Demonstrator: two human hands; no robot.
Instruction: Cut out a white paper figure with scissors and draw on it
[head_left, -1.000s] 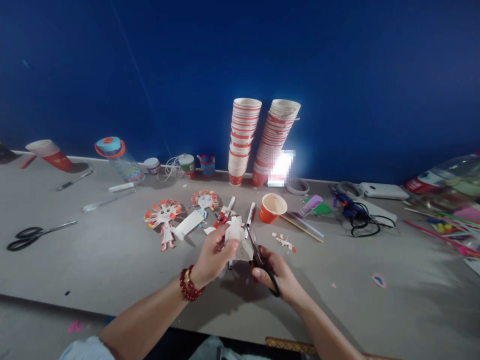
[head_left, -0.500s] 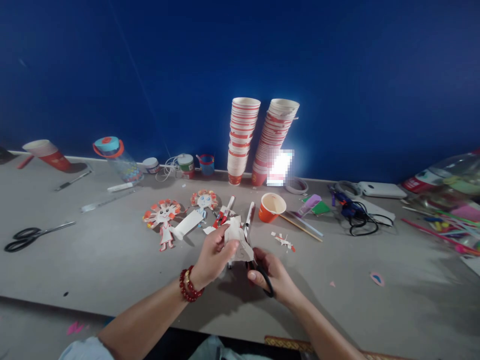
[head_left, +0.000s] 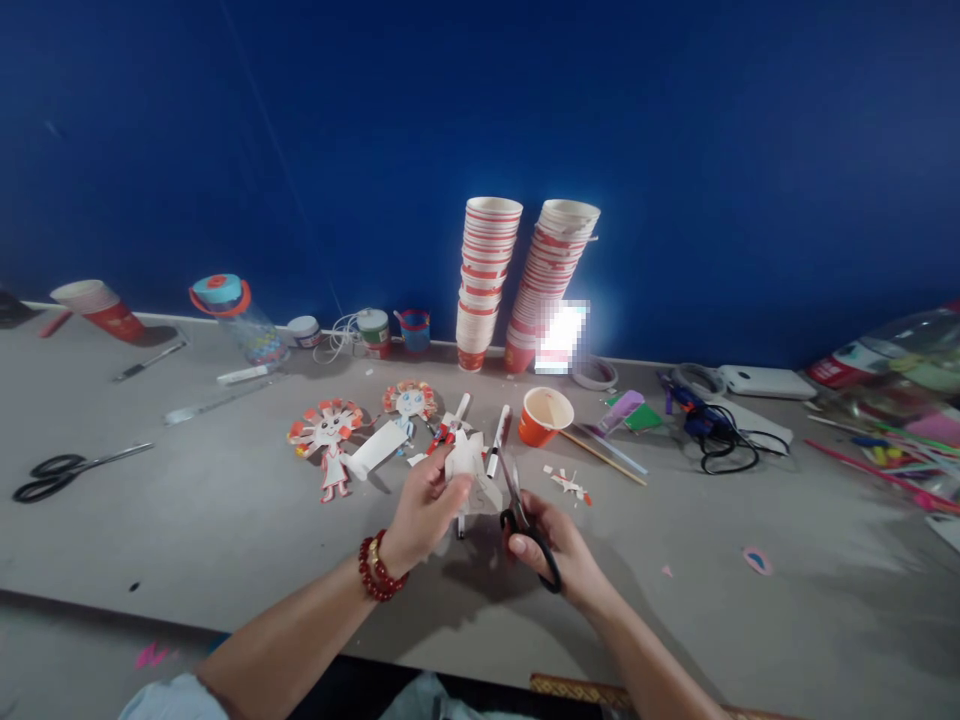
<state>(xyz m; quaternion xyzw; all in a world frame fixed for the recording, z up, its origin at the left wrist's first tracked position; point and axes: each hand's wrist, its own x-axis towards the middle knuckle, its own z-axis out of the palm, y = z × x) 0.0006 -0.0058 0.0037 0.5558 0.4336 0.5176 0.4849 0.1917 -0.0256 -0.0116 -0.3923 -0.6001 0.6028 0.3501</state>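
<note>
My left hand [head_left: 421, 505], with red bead bracelets at the wrist, pinches a white paper cutout [head_left: 477, 488] that has drawn lines on it. Just right of it, my right hand [head_left: 553, 548] grips black-handled scissors [head_left: 531, 540], blades pointing up and away from me. The blades stand slightly apart from the paper's right edge. Beyond the hands lie a white marker [head_left: 498, 440] and a short orange paper cup [head_left: 545, 416]. Two paper dolls, one in a dress [head_left: 332, 450] and one with blue eyes [head_left: 410, 405], lie to the left, with a curled white strip [head_left: 379, 450] by them.
Two tall stacks of paper cups [head_left: 480, 290] stand against the blue wall. Paper scraps [head_left: 571, 485] lie right of the hands. Another pair of scissors [head_left: 67, 468] and a water bottle [head_left: 244, 320] are on the left. A cabled tool [head_left: 701, 415] and craft sticks [head_left: 892, 465] sit right.
The scissors in my right hand have moved right and away from the paper. My left hand has shifted slightly left, still holding the paper.
</note>
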